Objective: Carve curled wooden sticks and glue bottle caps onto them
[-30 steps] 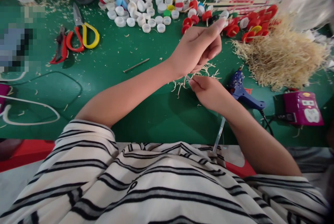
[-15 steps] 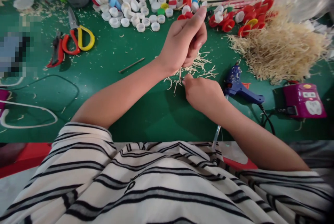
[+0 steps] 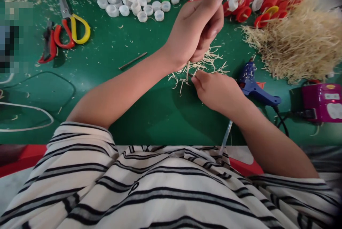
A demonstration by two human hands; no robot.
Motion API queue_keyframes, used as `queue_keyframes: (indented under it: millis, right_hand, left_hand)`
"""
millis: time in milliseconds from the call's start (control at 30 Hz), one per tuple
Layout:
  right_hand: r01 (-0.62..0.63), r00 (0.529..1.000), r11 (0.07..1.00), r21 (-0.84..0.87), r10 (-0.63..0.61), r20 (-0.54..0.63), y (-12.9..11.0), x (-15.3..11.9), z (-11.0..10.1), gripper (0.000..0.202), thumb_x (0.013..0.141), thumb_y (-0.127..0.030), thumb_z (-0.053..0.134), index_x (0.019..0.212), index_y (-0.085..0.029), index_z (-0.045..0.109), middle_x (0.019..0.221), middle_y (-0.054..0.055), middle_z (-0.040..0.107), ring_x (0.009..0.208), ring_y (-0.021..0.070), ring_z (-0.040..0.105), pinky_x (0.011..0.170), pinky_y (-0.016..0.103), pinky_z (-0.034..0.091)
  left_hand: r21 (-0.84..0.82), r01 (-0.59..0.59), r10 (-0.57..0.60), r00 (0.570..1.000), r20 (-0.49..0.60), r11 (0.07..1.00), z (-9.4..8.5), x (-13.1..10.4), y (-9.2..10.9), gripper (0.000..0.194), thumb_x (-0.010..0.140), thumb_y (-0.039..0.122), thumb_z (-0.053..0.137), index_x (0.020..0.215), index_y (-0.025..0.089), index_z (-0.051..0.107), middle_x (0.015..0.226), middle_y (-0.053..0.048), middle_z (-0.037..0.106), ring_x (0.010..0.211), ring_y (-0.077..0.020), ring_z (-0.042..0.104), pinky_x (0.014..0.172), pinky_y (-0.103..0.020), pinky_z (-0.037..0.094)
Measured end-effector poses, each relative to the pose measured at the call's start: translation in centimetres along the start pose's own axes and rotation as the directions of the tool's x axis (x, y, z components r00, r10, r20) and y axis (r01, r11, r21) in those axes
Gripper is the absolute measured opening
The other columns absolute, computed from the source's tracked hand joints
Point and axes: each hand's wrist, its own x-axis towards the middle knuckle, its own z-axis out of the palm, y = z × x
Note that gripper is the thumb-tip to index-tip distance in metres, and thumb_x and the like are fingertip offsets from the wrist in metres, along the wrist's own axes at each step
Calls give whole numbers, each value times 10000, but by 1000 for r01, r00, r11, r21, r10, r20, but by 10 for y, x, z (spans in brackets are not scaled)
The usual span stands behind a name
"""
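Observation:
My left hand [image 3: 196, 31] is closed, its fingers curled in and its thumb stretched out toward the bottle caps. Whatever sits inside its grip is hidden from above. Just nearer to me, my right hand [image 3: 217, 88] is closed in a pinch. A small dark tip shows at its fingertips, too little to name. Thin pale wood-like strands [image 3: 212, 60] lie scattered on the table beneath and between both hands. A blue glue gun [image 3: 252, 81] rests just right of my right hand.
Plastic bottle caps [image 3: 142, 16] crowd the back of the green table [image 3: 149, 115]. Scissors [image 3: 80, 29], red-handled pliers [image 3: 48, 47] and a thin metal rod [image 3: 133, 61] lie left. A heap of pale strands [image 3: 301, 47] and a purple box with a plug [image 3: 322, 102] stand right.
The view has tilted slightly downward, so things at the back sit higher. Both hands stay closed in nearly the same place over the strands.

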Motion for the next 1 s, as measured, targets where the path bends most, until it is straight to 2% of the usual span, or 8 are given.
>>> queue_keyframes:
  millis: [100,333,400,500,567,667,833,1000]
  right_hand:
    - [10,1000,999,49,-10,-6,8,2,-6,441,1145,-390,320,1276,-184,687,1040,163,804,858,289,711,669,353,310]
    - [83,994,996,36,-81,-72,9,5,-10,486,1154,-439,309,1312,-183,691,1018,148,800,850,285,679,697,355,295]
    - [65,991,998,8,-63,-117,4,7,-5,511,1163,-438,279,1354,-178,675,1067,156,806,883,284,681,703,354,281]
    - [62,987,998,-24,-65,-150,-1,10,4,510,1170,-425,256,1342,-192,676,1122,155,816,892,270,673,695,355,257]
    - [78,986,995,-57,-85,-143,-1,12,11,495,1168,-411,262,1311,-204,688,1083,142,822,854,254,660,681,356,236]
    - [97,982,990,-102,-112,-152,0,12,16,475,1164,-397,284,1271,-210,707,1009,126,820,785,232,635,668,359,214]
    - [82,968,991,-108,-105,-230,4,8,11,481,1173,-419,288,1265,-200,706,1005,127,811,765,216,630,669,352,218]
    - [54,971,992,-113,-79,-228,5,8,6,463,1180,-418,282,1265,-210,687,968,120,793,788,218,642,684,353,245]
  left_hand:
    - [-7,34,-33,999,18,999,-5,2,0,618,1193,277,363,604,193,528,539,64,256,402,-21,180,413,-211,206]
    - [24,52,-50,994,-100,998,-3,7,-4,612,1170,418,493,593,217,448,551,77,181,430,-26,103,419,-246,103]
    - [52,28,-21,993,-119,998,0,7,-5,633,1177,447,463,581,236,437,540,84,172,447,-36,65,413,-264,85]
    - [107,-5,18,992,-122,994,2,6,-5,632,1198,378,342,586,258,441,522,89,167,436,-38,58,413,-241,92]
    - [115,-28,37,996,-75,993,2,5,-6,594,1196,344,364,621,236,465,530,100,193,411,-18,105,421,-202,130]
    - [128,-101,103,995,-4,987,2,5,-7,621,1162,498,501,603,230,468,492,123,229,368,9,136,394,-189,179]
    - [171,-62,67,997,-25,983,10,2,-2,610,1174,254,343,575,213,454,481,127,227,372,21,170,454,-138,226]
    - [186,-32,37,999,-21,982,8,2,3,630,1165,228,366,538,202,421,488,101,244,387,16,213,474,-168,228]
